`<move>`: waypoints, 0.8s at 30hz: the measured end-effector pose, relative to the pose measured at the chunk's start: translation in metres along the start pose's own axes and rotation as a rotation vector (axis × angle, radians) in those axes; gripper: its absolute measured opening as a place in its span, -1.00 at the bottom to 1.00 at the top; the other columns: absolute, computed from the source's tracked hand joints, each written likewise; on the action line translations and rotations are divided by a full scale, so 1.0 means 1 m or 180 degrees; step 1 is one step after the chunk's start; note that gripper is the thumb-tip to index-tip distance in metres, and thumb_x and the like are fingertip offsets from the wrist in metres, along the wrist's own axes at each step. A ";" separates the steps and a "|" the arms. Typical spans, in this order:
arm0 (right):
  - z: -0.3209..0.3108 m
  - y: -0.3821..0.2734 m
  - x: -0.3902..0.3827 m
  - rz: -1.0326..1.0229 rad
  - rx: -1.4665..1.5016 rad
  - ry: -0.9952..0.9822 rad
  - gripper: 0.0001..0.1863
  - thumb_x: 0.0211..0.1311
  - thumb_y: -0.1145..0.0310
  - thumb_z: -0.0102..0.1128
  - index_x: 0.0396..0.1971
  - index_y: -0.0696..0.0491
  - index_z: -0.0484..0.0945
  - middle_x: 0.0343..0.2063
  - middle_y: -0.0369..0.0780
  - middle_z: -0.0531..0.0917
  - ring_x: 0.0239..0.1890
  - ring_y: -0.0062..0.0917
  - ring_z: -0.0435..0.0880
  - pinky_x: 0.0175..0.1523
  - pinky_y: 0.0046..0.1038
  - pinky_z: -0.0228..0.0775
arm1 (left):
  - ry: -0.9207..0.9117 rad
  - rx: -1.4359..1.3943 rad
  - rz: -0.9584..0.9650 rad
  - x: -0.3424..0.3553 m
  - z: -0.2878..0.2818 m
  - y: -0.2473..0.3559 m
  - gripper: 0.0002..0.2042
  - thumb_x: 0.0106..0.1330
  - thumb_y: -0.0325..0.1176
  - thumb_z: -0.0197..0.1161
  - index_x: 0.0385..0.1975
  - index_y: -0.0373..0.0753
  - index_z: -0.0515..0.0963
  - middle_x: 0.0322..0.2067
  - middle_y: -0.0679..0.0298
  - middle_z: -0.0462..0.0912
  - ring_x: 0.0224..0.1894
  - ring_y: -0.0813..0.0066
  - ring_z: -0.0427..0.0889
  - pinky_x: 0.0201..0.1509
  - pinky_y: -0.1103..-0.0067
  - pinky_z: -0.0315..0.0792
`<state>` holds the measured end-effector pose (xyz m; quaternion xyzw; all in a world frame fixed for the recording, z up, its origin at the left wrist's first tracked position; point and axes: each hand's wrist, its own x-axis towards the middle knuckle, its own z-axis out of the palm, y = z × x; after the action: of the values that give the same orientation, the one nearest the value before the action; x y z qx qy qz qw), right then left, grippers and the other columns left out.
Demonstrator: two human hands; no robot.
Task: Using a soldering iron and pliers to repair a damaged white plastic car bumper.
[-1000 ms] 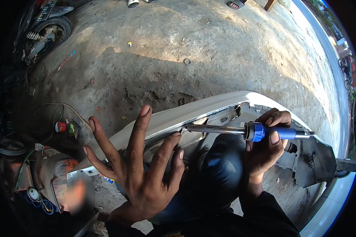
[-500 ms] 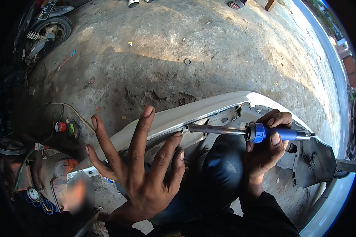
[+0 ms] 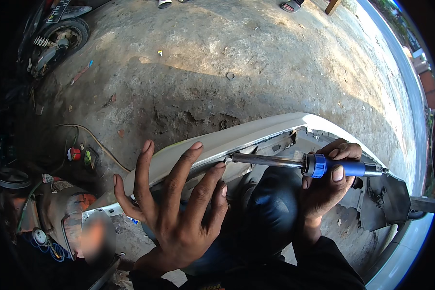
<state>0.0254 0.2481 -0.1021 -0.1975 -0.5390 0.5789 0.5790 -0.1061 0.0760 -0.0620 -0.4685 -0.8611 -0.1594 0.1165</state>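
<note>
A blue-handled soldering iron (image 3: 270, 159) lies level in my right hand (image 3: 331, 186), its fingers wrapped round the handle. The metal tip points left and meets the inner edge of a white car bumper (image 3: 256, 124), whose grey inside faces me. My left hand (image 3: 183, 212) is spread over the bumper's left part with nothing gripped. Its index fingertip is just beside the iron's tip; whether it presses on the bumper, I cannot tell. Part of the bumper's inside is hidden behind my left hand and my knee (image 3: 270, 208).
A motorbike's rear wheel (image 3: 65, 46) stands at the far left. Nearer on that side are an orange-grey tank (image 3: 70, 212) with a gauge (image 3: 39, 236), a hose (image 3: 99, 142) and a red can (image 3: 74, 154). A sandalled foot (image 3: 290, 6) shows at the top.
My left middle and ring fingers have shifted right and lower, and the spread has narrowed a little. The soldering iron has moved slightly right and down with my right hand.
</note>
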 end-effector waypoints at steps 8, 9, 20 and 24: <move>-0.001 -0.004 -0.004 -0.0043 -0.0211 -0.0009 -0.54 0.18 0.16 0.34 -0.26 0.19 0.30 -0.41 -0.12 0.42 -0.75 -0.63 0.41 -0.72 -0.65 0.38 | 0.0047 -0.0007 -0.0028 -0.001 0.001 0.000 -0.81 0.28 -0.12 0.26 -0.17 0.14 0.72 0.08 0.47 0.62 0.36 0.12 0.27 0.47 0.02 -0.35; -0.002 -0.003 -0.005 -0.0106 -0.0260 0.0041 -0.53 0.18 0.15 0.34 -0.26 0.19 0.30 -0.41 -0.12 0.42 -0.74 -0.62 0.42 -0.71 -0.64 0.40 | 0.0048 -0.0008 -0.0029 -0.001 0.002 0.000 -0.81 0.28 -0.12 0.26 -0.17 0.14 0.72 0.08 0.47 0.62 0.36 0.12 0.27 0.47 0.02 -0.35; -0.006 -0.014 -0.016 -0.0171 -0.0971 0.0102 -0.37 0.10 -0.14 0.41 -0.30 0.10 0.31 -0.41 -0.17 0.44 -0.52 -0.51 0.56 -0.45 -0.52 0.56 | 0.0078 -0.0148 0.0018 -0.001 0.001 -0.001 -0.83 0.24 -0.18 0.31 -0.20 0.08 0.72 0.04 0.46 0.64 0.29 0.18 0.33 0.44 0.07 -0.24; -0.005 -0.017 -0.019 -0.0041 -0.1041 0.0112 -0.35 0.06 -0.17 0.43 -0.30 0.07 0.30 -0.41 -0.18 0.44 -0.46 -0.48 0.57 -0.36 -0.45 0.57 | 0.0063 -0.0148 0.0159 -0.001 -0.001 -0.005 -0.73 0.22 -0.17 0.34 -0.10 -0.01 0.67 0.04 0.40 0.65 0.22 0.21 0.36 0.38 0.11 -0.13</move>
<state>0.0420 0.2294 -0.0969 -0.2958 -0.6171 0.4762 0.5522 -0.1103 0.0723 -0.0619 -0.4908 -0.8440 -0.1810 0.1180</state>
